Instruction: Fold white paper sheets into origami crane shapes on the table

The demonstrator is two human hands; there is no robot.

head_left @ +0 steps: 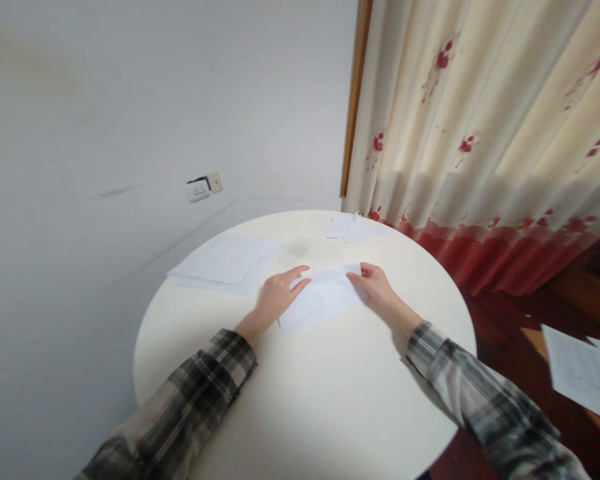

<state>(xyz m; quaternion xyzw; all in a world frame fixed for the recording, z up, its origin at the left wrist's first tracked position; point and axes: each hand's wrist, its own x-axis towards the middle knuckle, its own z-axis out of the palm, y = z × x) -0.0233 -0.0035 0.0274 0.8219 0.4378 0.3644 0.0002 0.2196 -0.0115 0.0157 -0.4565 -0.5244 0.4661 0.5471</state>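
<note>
A white sheet of paper (pixel 323 300), slightly creased, is in front of me above the round white table (pixel 300 407). My right hand (pixel 373 283) pinches its upper right corner between thumb and fingers. At the upper left edge of the same sheet is my left hand (pixel 280 293), thumb and index finger spread with a gap between their tips. Part of the sheet's left side is hidden behind that hand. To the left lies a stack of white paper (pixel 220 260), its sheets not quite lined up. Torn or crumpled white paper (pixel 353 229) rests near the table's far edge.
A pale wall (pixel 130 100) with a socket (pixel 197 191) and a switch (pixel 215 182) rises behind the table. A cream and red curtain (pixel 460 147) hangs at the right. Written sheets (pixel 583 367) lie on a wooden surface at the lower right.
</note>
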